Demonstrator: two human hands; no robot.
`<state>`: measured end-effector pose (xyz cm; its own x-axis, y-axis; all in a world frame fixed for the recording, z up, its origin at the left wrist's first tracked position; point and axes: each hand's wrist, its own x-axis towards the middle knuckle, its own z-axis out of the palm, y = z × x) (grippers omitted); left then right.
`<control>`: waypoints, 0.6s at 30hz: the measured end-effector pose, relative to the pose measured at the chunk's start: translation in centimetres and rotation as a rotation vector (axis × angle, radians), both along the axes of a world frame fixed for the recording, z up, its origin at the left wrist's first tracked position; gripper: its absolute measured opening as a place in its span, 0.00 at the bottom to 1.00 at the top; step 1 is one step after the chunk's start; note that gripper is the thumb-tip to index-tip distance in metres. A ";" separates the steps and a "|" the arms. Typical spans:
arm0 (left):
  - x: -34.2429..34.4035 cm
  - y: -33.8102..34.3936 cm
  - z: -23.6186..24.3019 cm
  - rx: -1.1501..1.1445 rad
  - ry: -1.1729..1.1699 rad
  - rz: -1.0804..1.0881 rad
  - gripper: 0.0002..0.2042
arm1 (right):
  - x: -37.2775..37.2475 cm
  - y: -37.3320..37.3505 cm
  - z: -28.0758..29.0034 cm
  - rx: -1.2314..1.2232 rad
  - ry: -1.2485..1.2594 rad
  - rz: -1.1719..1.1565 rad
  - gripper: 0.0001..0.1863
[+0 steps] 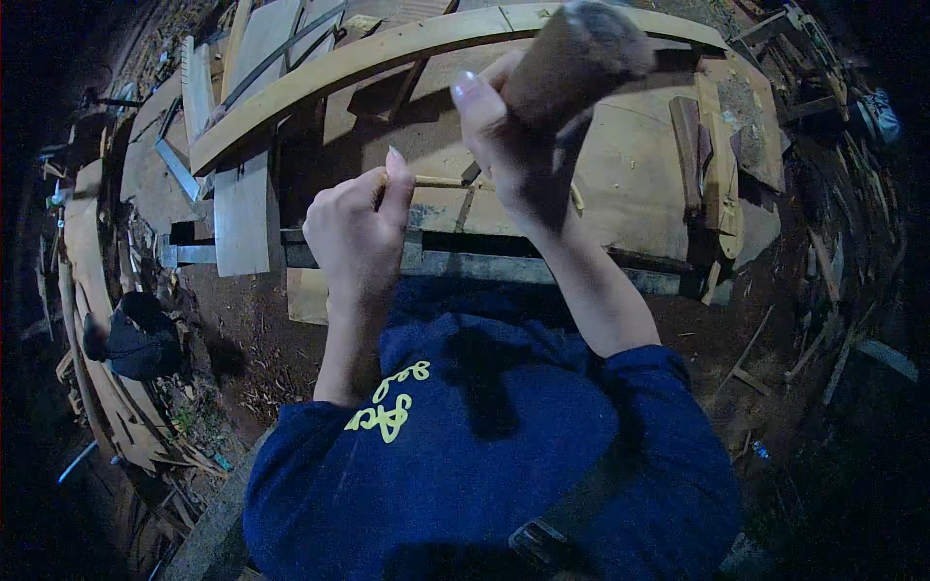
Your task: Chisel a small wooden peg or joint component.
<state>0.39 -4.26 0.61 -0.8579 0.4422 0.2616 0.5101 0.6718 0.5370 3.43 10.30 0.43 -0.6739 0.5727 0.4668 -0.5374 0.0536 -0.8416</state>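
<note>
My right hand (pixel 513 145) is raised over the workbench, closed around a thick, round, brown wooden mallet (pixel 581 63). Its blunt end points up and away to the right, and the fingers hide its lower part. Lower and to the left, my left hand (pixel 358 218) is a fist with the thumb up. A small brownish bit shows beside that thumb, but what the fist holds is hidden. Between the hands lies a thin pale strip of wood (pixel 441 181) over a board on the bench (pixel 630 174). The two hands are apart.
A long curved wooden beam (pixel 387 63) spans the far side of the bench. Pale planks (pixel 242 208) lie at the left, short timber pieces (pixel 719 165) at the right. A dark bag-like bundle (pixel 143 334) sits among long boards (pixel 92 261) on the left ground. Wood scraps surround the bench.
</note>
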 end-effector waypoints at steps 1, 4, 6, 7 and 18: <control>0.1 -0.1 0.0 -0.028 -0.002 0.000 0.20 | -0.1 -0.1 0.1 0.088 0.018 -0.033 0.11; 0.6 0.2 0.0 -0.015 0.021 -0.007 0.21 | 0.0 -0.2 0.5 0.119 0.026 -0.046 0.10; 0.8 0.2 0.1 -0.027 0.018 0.009 0.21 | 0.3 -0.2 0.8 0.110 0.032 -0.051 0.10; 0.8 0.2 0.3 -0.048 0.008 0.023 0.22 | 0.3 -0.2 0.9 0.106 0.036 -0.053 0.10; 1.4 1.1 0.4 -0.033 0.094 0.003 0.22 | 0.1 0.0 0.9 0.194 -0.031 -0.067 0.07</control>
